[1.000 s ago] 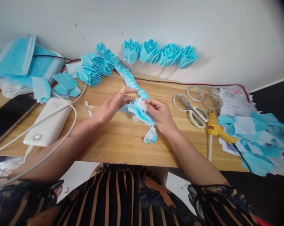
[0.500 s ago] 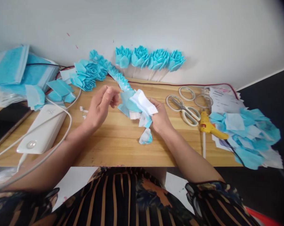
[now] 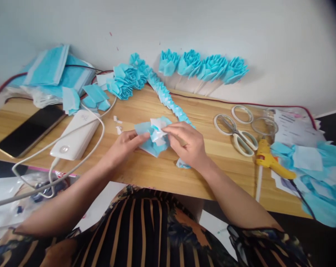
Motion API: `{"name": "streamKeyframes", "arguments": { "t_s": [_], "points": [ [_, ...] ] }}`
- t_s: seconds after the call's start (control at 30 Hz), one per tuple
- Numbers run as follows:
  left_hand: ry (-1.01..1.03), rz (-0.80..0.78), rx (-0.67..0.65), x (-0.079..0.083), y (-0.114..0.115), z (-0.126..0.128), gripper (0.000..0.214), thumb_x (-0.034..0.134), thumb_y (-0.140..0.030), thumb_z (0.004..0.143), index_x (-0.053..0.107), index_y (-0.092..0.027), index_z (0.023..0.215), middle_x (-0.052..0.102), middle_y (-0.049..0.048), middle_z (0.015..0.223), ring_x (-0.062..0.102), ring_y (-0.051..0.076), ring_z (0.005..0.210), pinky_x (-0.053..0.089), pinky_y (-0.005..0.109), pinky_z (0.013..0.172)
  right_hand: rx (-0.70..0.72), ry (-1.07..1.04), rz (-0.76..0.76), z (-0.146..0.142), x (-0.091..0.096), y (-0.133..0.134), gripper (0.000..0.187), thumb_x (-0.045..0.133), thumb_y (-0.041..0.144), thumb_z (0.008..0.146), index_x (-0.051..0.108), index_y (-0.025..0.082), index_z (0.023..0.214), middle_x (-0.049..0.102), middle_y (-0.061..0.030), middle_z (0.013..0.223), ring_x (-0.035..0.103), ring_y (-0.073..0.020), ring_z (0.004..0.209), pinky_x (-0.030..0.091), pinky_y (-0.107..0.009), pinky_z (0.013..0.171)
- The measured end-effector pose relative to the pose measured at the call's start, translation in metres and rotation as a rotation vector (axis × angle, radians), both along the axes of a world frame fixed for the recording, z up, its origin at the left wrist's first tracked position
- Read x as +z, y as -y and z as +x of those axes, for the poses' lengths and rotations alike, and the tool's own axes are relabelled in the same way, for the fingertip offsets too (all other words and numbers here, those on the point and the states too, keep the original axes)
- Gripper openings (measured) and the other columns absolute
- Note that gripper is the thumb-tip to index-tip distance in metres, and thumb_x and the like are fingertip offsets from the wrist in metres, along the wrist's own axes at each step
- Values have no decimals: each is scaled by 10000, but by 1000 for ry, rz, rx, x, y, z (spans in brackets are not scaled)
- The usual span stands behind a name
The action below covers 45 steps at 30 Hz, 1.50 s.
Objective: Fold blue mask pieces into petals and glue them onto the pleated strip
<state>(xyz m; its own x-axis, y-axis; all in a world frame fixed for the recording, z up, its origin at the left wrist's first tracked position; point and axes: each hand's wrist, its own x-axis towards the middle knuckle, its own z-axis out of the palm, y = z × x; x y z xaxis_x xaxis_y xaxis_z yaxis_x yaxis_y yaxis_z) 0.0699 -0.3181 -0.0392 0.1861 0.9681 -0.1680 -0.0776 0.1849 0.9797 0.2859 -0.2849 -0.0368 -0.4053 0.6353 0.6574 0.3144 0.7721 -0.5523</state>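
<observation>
Both hands meet over the middle of a wooden table (image 3: 162, 174). My left hand (image 3: 126, 146) pinches the left side of a small bundle of folded blue and white paper (image 3: 154, 137). My right hand (image 3: 186, 142) pinches its top right, fingers curled over it. A long chain of folded blue paper pieces (image 3: 168, 98) runs from the bundle back toward the wall. A small folded piece (image 3: 181, 163) lies under my right wrist.
Blue paper flowers (image 3: 201, 66) lean on the wall, more flowers (image 3: 125, 79) lie left. A white power bank (image 3: 76, 135) with cable, a phone (image 3: 29, 129), scissors (image 3: 237, 131), tape rolls (image 3: 241, 113), a yellow glue gun (image 3: 270, 163) and blue paper scraps (image 3: 315, 167) surround the hands.
The hands have come down to the table and closed together on the paper bundle. Earlier the left hand was loose beside it. The view has shifted left and down.
</observation>
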Motion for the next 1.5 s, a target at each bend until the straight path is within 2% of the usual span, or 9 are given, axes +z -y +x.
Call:
{"name": "streamKeyframes", "arguments": {
  "t_s": [0.1,0.3,0.53,0.63,0.77,1.03,1.27,1.4,1.5],
  "points": [
    [-82,30,71,1,3,-1,273,734,-414,796,736,-142,830,698,30,741,605,169,699,492,280,686,77,36,-19,2,2,0,267,551,214,983,704,239,1200,777,-67,1110,720,-227,1054,566,-453,965],
    [-307,222,35,6,9,1,236,567,-326,874,677,-150,761,628,0,701,536,139,668,413,251,634,17,9,-45,5,3,0,379,546,329,998,604,286,1370,736,-68,1245,667,-279,1191,513,-530,1063],
    [-448,317,-2,6,14,2,266,528,-268,925,767,-151,915,730,28,808,636,166,750,476,251,684,43,69,-167,9,-1,-5,631,587,426,977,383,296,1559,611,-108,1468,565,-312,1362,459,-575,1138],
    [-488,355,7,4,14,0,261,559,-254,901,777,-167,1016,774,44,905,680,179,805,511,252,714,47,97,-157,7,-3,-6,589,643,315,945,457,309,1504,735,-66,1228,656,-269,1207,485,-544,1115],
    [-529,307,157,-2,11,-6,344,605,-268,848,738,-165,1148,754,29,843,607,133,615,462,229,561,52,95,-41,7,0,-8,423,621,157,940,610,321,1331,736,24,886,701,-192,950,510,-490,1076],
    [-339,129,327,-9,7,-21,407,673,-306,812,655,-141,1184,589,-46,574,565,131,469,457,225,451,319,207,202,14,10,-13,222,652,96,901,711,242,1059,738,-9,878,681,-175,870,543,-434,955],
    [-240,142,376,-11,5,-24,325,661,-237,847,652,-165,1164,615,-47,594,556,101,439,464,212,458,492,353,-36,19,14,-10,159,632,188,945,748,271,1017,752,2,852,674,-161,809,543,-379,832],
    [-209,128,328,-15,7,-25,364,663,-245,858,639,-171,1214,610,-40,618,561,105,462,466,209,449,313,168,-279,29,19,-7,195,613,275,980,722,254,1141,755,-2,888,707,-149,801,555,-321,777],
    [-144,93,234,-15,9,-25,423,667,-257,856,624,-175,1269,611,-27,653,572,121,507,483,218,451,113,84,-299,31,18,-7,244,602,324,986,697,263,1203,765,-14,968,726,-180,904,566,-356,868]
  ]
}}
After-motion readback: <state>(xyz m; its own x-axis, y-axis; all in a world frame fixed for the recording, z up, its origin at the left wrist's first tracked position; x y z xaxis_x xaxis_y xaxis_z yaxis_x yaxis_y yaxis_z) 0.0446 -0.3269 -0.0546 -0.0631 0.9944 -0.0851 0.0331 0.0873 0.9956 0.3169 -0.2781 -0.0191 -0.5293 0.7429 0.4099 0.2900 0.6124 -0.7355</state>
